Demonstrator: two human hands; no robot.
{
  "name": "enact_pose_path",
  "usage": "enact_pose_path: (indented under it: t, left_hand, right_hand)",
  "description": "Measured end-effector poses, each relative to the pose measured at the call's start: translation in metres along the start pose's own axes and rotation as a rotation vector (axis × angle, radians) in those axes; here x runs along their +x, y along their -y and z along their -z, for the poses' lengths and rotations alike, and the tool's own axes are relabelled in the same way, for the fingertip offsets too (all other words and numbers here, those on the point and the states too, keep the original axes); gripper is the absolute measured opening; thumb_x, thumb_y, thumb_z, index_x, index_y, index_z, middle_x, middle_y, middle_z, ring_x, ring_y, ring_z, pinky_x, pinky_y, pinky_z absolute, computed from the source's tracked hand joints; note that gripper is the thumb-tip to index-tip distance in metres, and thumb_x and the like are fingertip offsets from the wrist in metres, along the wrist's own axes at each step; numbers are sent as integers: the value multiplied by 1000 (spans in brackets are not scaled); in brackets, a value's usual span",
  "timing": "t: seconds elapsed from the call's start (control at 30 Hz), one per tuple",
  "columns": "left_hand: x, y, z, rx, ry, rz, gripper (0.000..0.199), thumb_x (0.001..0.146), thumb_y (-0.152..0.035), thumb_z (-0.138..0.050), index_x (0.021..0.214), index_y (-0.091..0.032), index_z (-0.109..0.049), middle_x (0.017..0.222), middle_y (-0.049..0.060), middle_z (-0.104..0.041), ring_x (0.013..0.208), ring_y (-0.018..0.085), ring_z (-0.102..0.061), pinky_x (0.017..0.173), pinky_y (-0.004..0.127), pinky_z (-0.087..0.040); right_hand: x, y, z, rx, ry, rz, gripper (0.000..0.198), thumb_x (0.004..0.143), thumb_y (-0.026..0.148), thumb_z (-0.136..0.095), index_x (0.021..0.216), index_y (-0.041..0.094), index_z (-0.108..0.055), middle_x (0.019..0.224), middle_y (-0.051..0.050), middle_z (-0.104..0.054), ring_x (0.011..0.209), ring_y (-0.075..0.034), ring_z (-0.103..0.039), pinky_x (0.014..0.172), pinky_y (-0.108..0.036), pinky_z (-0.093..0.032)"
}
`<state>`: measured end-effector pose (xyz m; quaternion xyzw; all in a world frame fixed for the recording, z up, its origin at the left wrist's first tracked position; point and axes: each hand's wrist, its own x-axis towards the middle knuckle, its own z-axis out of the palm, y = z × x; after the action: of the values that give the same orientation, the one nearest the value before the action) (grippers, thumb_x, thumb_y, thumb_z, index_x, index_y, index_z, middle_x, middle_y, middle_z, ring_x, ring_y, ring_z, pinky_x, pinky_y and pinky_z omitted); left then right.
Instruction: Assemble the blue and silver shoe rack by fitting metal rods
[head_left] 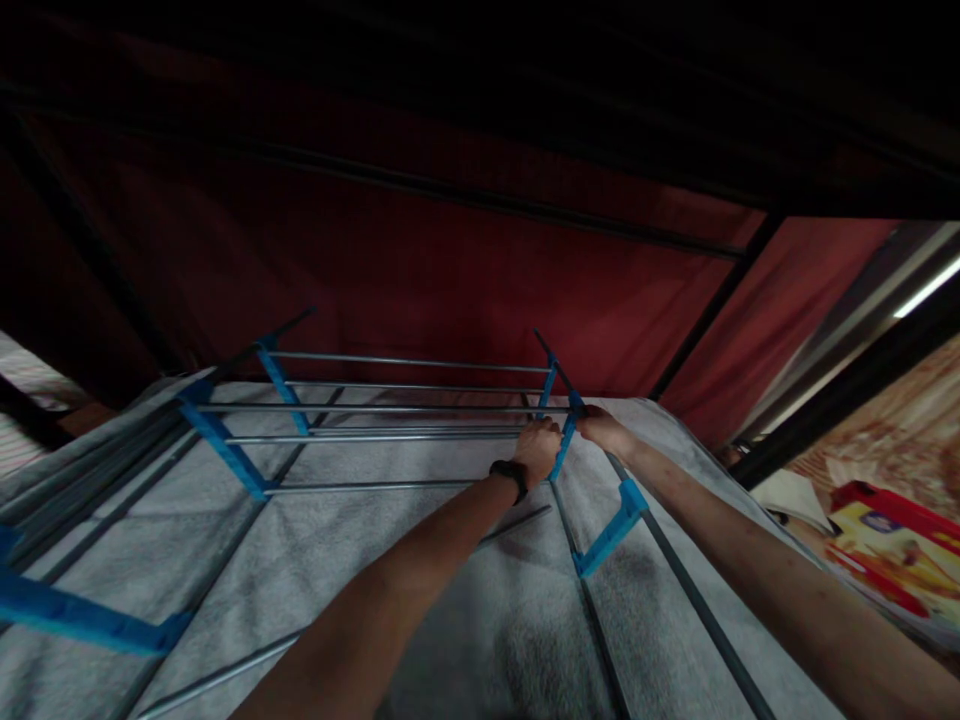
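Observation:
A rack frame of grey metal tubes (405, 409) and blue plastic brackets (229, 448) lies on a grey blanket (465, 560). My left hand (538, 447), with a black band on its wrist, is closed around the end of a crossbar beside the right-hand blue bracket (568, 440). My right hand (604, 428) is closed at the outer side of that same bracket, near its upper end; its fingertips are partly hidden. Closer to me, another blue bracket (611, 530) joins two long tubes and has no crossbar in it.
A loose tube (225, 670) lies on the blanket, partly under my left forearm. Another large blue bracket (82, 615) is at the lower left. Red fabric (450, 290) with dark poles hangs behind the rack. To the right sits a red and yellow package (900, 550).

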<state>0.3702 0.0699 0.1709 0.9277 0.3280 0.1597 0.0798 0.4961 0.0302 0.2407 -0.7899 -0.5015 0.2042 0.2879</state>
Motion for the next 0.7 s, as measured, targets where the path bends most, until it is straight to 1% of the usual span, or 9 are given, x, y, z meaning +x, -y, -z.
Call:
enact_pose_path:
  t: [0.07, 0.13, 0.2, 0.27, 0.37, 0.43, 0.47, 0.57, 0.7]
  left_hand:
    - [-21, -3, 6, 51, -34, -49, 37, 93, -9, -45, 125, -12, -63, 129, 17, -63, 123, 25, -58, 109, 38, -42]
    - [-43, -4, 18, 91, -60, -158, 41, 91, -6, -43, 127, -14, -60, 127, 16, -63, 120, 24, -58, 107, 37, -43]
    - [-57, -1, 40, 102, -95, -273, 36, 93, -10, -44, 123, -18, -62, 124, 13, -64, 119, 24, -57, 105, 36, -44]
    - [-55, 11, 67, 106, -173, -287, 30, 96, -15, -43, 119, -20, -62, 123, 11, -64, 120, 25, -55, 106, 36, -42]
    - [-20, 43, 104, 118, -293, -139, 30, 99, -19, -39, 119, -18, -62, 123, 11, -63, 116, 23, -56, 105, 35, -43]
    - [13, 69, 116, 154, -322, -47, 31, 100, -20, -40, 123, -14, -61, 126, 13, -62, 120, 24, -55, 107, 37, -41]
    - [29, 82, 119, 174, -306, -19, 30, 99, -21, -43, 123, -13, -60, 127, 14, -63, 122, 24, -54, 108, 38, -41]
    - [64, 108, 113, 192, -167, 18, 29, 98, -23, -52, 123, -12, -60, 129, 15, -63, 125, 23, -55, 108, 35, -40]
    - [87, 115, 91, 150, -6, -6, 27, 96, -27, -56, 119, -15, -63, 130, 13, -65, 124, 21, -58, 105, 30, -42]
  right_hand:
    - [-1, 0, 1, 3, 4, -5, 25, 70, 14, -54, 89, 15, -70, 70, -4, -65, 75, -20, -61, 65, -25, -44]
    - [-1, -2, 2, 8, 5, 23, 26, 73, 15, -54, 93, 15, -69, 76, -5, -67, 81, -21, -62, 69, -26, -45]
    - [3, -4, 1, 51, -14, 91, 28, 74, 16, -55, 98, 16, -68, 85, -4, -69, 89, -21, -61, 75, -26, -46]
    - [11, -5, 0, 108, -36, 138, 30, 73, 16, -56, 101, 16, -66, 89, -4, -69, 92, -21, -61, 78, -26, -47]
    - [29, 0, -3, 220, 8, 144, 31, 73, 17, -53, 101, 14, -65, 86, -4, -69, 86, -20, -62, 74, -26, -48]
    - [42, 7, -4, 293, 22, 123, 31, 73, 18, -54, 102, 15, -64, 84, -4, -69, 86, -20, -63, 74, -25, -48]
    - [49, 10, -4, 315, 16, 105, 30, 73, 18, -55, 102, 16, -64, 85, -4, -69, 88, -20, -63, 74, -24, -48]
    - [68, 20, -4, 315, -16, 50, 31, 71, 17, -58, 101, 16, -63, 85, -4, -69, 89, -19, -63, 74, -23, -48]
    - [82, 22, -5, 314, 29, 66, 33, 68, 17, -61, 101, 15, -63, 83, -4, -69, 81, -18, -64, 68, -23, -48]
